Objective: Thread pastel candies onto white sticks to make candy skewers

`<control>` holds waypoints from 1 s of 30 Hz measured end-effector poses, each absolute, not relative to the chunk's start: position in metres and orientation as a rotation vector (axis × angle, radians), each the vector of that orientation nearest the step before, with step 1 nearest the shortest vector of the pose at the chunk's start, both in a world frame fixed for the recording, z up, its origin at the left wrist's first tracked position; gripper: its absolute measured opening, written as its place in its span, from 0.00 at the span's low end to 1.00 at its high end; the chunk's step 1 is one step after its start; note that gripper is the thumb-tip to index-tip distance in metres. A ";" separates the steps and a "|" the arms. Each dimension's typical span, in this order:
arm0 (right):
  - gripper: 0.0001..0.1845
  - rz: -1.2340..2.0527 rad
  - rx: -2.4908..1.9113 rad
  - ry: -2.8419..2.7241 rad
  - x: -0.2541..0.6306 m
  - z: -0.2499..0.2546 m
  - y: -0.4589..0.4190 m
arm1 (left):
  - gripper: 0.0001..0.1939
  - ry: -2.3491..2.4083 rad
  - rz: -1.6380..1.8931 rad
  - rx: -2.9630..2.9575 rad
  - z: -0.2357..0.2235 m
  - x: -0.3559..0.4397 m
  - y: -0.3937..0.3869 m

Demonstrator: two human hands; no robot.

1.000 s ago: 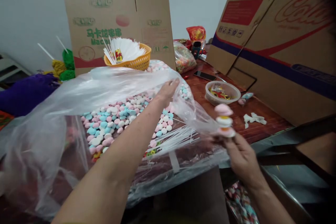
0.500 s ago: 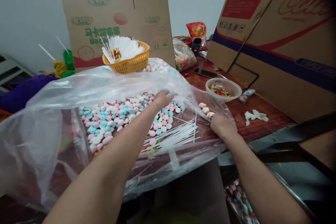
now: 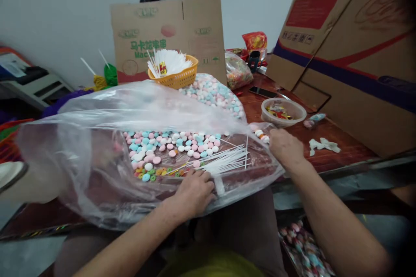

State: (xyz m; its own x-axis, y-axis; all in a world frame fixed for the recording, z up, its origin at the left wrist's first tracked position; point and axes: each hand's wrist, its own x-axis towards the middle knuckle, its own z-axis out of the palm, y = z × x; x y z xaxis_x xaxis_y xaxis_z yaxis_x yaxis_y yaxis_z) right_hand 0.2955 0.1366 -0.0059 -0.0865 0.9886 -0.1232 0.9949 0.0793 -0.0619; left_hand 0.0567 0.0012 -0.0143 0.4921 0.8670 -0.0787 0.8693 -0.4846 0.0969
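Note:
A large clear plastic bag (image 3: 97,181) lies open toward me on the table. Inside are pink, white and blue candies (image 3: 156,147), small ring-shaped candies (image 3: 147,173) and a bundle of white sticks (image 3: 227,159). My left hand (image 3: 196,190) rests palm down on the bag's front layer, just before the sticks, its fingers extended. At the bag's right edge my right hand (image 3: 286,147) is closed on the plastic; its thumb is hidden. A short row of candies (image 3: 261,135) shows right beside its knuckles; whether the hand also holds it is unclear.
Behind the bag stand a yellow basket (image 3: 175,78) of white sticks and a cardboard box (image 3: 143,26). To the right are a plastic bowl (image 3: 284,114) with wrappers, a phone (image 3: 262,91), crumpled tissue (image 3: 325,145) and a large carton (image 3: 351,82). Wrapped candy (image 3: 305,246) fills a box below.
My left hand has come back from over the candies to the bag's front. The candies have shifted and the ring candies now show. My right hand stays at the bag's right edge.

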 end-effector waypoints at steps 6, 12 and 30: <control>0.16 -0.277 1.955 2.344 0.254 -0.023 0.144 | 0.08 1.482 0.191 2.606 -0.013 0.062 -0.030; 0.22 -0.429 1.703 2.532 0.275 -0.009 0.136 | 0.13 2.034 0.464 2.087 -0.002 0.004 -0.004; 0.16 -0.586 1.408 2.876 0.138 -0.036 0.115 | 0.07 1.973 0.811 1.615 -0.043 -0.017 0.039</control>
